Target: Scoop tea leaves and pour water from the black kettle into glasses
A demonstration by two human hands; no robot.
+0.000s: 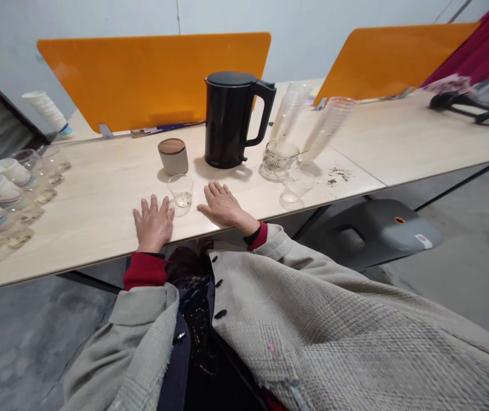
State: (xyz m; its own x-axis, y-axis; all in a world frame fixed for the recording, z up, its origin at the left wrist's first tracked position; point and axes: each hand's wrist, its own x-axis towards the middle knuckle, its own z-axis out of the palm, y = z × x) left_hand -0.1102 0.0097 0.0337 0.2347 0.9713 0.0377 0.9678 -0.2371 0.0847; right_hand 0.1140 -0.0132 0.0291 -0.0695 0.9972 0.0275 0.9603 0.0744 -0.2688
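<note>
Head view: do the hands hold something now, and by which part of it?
Nothing is held: the left hand and right hand lie flat on the table.

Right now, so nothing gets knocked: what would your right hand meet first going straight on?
Your right hand would probably meet the wood-lidded canister, just left of the black kettle; depth is unclear.
</note>
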